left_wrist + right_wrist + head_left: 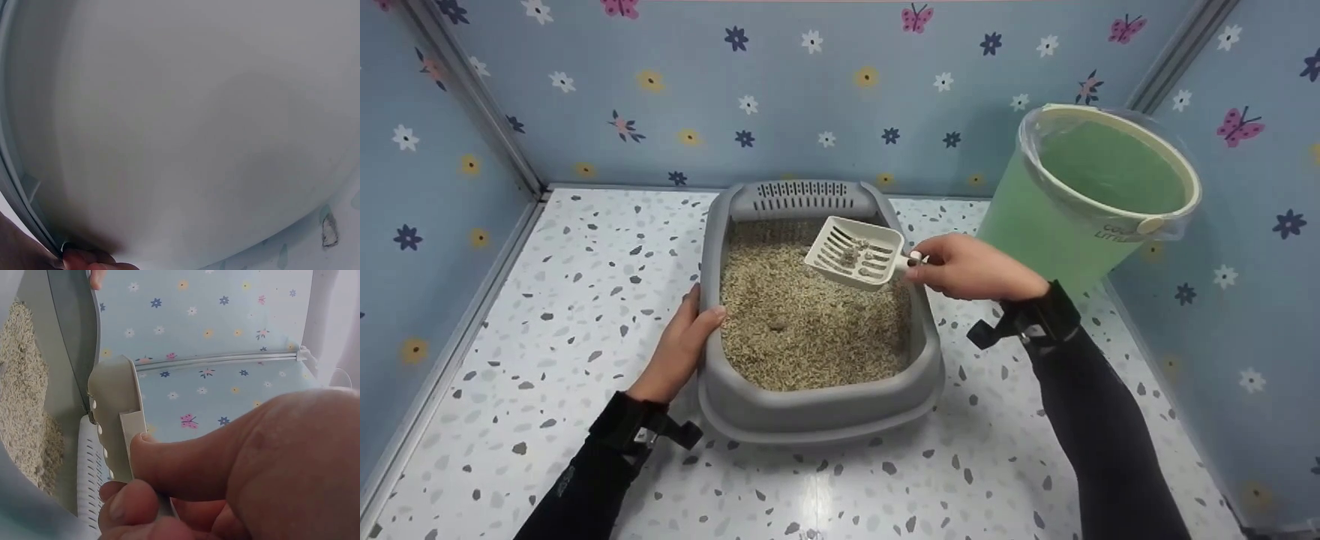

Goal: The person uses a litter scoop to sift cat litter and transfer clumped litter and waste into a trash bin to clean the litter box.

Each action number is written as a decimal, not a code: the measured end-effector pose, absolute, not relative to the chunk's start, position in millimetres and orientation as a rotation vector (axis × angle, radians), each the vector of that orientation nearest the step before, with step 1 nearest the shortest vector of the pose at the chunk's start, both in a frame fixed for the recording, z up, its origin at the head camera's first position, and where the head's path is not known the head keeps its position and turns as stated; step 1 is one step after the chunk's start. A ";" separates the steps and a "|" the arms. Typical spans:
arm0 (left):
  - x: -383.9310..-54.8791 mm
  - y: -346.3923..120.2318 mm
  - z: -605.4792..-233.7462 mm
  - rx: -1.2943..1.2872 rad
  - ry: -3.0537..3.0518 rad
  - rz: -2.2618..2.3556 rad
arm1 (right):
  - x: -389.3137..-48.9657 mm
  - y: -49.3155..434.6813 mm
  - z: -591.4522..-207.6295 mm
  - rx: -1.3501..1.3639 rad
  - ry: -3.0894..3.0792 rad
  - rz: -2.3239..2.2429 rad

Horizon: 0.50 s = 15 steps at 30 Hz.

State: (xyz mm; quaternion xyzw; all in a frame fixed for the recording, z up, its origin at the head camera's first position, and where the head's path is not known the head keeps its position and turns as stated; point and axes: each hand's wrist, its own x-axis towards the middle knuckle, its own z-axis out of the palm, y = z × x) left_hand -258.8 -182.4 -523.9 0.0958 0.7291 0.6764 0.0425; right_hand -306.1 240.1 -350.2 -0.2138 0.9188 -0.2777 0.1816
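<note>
A grey litter box (817, 414) holds pale brown litter pellets (795, 330). My left hand (679, 345) grips its left rim, thumb over the edge and fingers along the outside. The left wrist view is mostly filled by the box's smooth outer wall (169, 135), with fingertips (93, 262) at the bottom. Above the back right of the litter, my right hand (979, 268) pinches the short handle of a cream slotted litter scoop (886, 238). Several small clumps (851, 256) lie on the scoop's slots. The right wrist view shows the scoop (115, 396) edge-on, thumb pressed along its handle.
A green bin (1046, 214) lined with a clear plastic bag (1174, 225) stands at the back right, close to the right forearm. Flower-patterned walls (810, 90) enclose the back and both sides. The box sits on a white speckled floor (570, 300).
</note>
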 end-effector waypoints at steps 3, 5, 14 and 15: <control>-258.4 -182.1 -523.1 0.281 2.231 2.074 | -306.6 243.2 -346.4 -0.601 2.615 -0.766; -258.4 -182.0 -522.7 0.275 2.228 2.080 | -306.5 245.3 -343.3 -0.604 2.638 -0.751; -258.8 -181.2 -522.8 0.255 2.247 2.066 | -306.9 258.9 -322.8 -0.514 2.695 -0.843; -258.9 -180.9 -522.9 0.253 2.248 2.066 | -306.6 261.4 -319.5 -0.492 2.698 -0.863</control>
